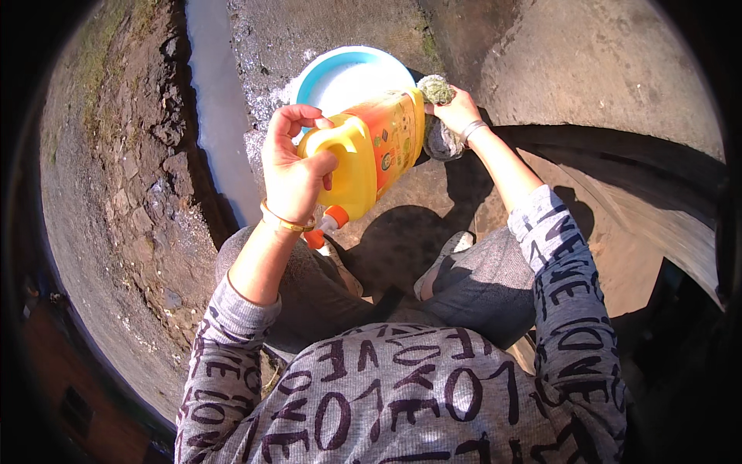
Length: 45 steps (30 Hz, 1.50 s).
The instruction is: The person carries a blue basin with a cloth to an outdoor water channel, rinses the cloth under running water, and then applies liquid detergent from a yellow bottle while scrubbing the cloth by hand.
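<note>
My left hand grips a large yellow plastic jug by its moulded handle. The jug lies tipped on its side in the air, its orange-and-white pump top towards me and its base facing away. Printed labels with writing cover its side. In my right hand is a bunched, wet-looking greenish-grey scrubbing cloth, bulging out above and below my fingers, close beside the jug's base. Beyond the jug a light-blue plastic basin holds white suds; the jug hides its near part.
Wet, foamy concrete surrounds the basin's left side. Further left runs a water-filled channel beside a rough earth and stone bank. At right, a raised concrete slab has a dark shadowed edge. My knees and shoes are below the jug.
</note>
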Each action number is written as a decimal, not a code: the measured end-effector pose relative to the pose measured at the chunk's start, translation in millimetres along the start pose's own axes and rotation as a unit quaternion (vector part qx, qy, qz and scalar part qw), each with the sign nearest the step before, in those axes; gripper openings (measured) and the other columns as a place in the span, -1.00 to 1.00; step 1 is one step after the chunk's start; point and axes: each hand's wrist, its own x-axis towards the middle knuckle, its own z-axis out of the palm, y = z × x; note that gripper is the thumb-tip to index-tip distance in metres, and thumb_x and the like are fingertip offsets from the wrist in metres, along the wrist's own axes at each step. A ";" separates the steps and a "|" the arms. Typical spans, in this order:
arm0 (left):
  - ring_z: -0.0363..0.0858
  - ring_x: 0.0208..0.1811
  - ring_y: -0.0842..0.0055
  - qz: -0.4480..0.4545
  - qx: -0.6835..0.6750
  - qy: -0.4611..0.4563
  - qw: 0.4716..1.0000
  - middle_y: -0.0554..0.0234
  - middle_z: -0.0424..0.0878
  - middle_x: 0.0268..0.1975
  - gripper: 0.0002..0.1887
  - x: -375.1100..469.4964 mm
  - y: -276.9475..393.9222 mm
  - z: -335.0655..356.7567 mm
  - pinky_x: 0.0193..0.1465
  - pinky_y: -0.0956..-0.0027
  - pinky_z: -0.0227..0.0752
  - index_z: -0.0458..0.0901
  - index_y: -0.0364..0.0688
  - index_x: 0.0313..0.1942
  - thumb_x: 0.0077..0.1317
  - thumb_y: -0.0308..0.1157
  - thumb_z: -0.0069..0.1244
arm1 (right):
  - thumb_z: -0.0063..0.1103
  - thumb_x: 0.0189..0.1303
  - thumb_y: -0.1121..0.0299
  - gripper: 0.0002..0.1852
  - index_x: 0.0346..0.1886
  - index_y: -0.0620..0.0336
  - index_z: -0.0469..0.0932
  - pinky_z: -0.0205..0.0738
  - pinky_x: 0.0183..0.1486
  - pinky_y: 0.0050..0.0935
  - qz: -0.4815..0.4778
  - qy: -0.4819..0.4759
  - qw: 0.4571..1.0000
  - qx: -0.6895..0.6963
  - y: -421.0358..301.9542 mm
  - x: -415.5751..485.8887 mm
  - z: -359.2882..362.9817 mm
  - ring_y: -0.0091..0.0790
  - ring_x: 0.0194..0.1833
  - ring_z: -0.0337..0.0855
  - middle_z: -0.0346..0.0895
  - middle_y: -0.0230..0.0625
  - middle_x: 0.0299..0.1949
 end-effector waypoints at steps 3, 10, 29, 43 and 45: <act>0.35 -0.69 0.61 -0.040 -0.052 0.054 0.996 0.18 0.47 -0.26 -0.53 12.7 -0.8 -10.0 -0.72 0.58 0.24 0.38 -0.26 -0.13 -0.12 -0.82 -0.14 | 0.45 -0.13 0.24 -0.46 -0.02 0.18 0.55 0.46 0.08 -0.33 -0.127 0.071 0.989 -0.017 -12.1 4.3 -0.9 -0.22 -0.03 0.63 0.62 -0.15 -0.07; 0.35 -0.71 0.49 -0.174 -0.117 0.102 0.973 0.13 0.45 -0.36 -0.53 26.6 -41.2 -18.9 -0.73 0.41 0.26 0.35 -0.25 -0.18 -0.15 -0.86 -0.15 | 0.40 -0.01 0.28 -0.59 -0.09 0.22 0.56 0.52 0.02 -0.38 -0.248 -0.057 0.961 0.104 -68.5 -22.7 -19.4 -0.36 -0.17 0.67 0.66 -0.22 -0.21; 0.41 -0.70 0.45 -0.294 0.032 0.158 0.942 0.05 0.52 -0.44 -0.56 7.7 -72.5 -35.7 -0.67 0.33 0.33 0.39 -0.46 0.00 0.03 -0.69 -0.24 | 0.33 -0.13 0.23 -0.39 0.10 0.01 0.42 0.41 0.09 -0.21 -0.080 0.003 0.993 -0.084 -25.4 -41.0 40.5 -0.10 0.06 0.50 0.48 -0.15 -0.02; 0.35 -0.55 0.51 -0.303 -0.022 0.163 0.938 0.14 0.42 -0.43 -0.55 11.4 -88.4 -56.5 -0.50 0.42 0.36 0.36 -0.38 0.02 0.06 -0.75 -0.29 | 0.30 -0.11 0.21 -0.41 0.10 -0.06 0.41 0.41 0.05 -0.17 0.039 -0.003 0.982 -0.184 22.3 -44.0 34.9 -0.03 0.05 0.49 0.42 -0.10 0.03; 0.34 -0.56 0.51 -0.323 -0.059 0.187 0.926 0.14 0.40 -0.44 -0.61 12.7 -94.3 -60.1 -0.46 0.42 0.37 0.37 -0.40 -0.06 0.05 -0.75 -0.30 | 0.41 -0.20 0.12 -0.37 0.04 -0.02 0.44 0.41 0.05 -0.16 0.030 0.026 0.997 -0.061 25.4 -34.3 37.8 -0.04 0.04 0.50 0.48 -0.09 -0.04</act>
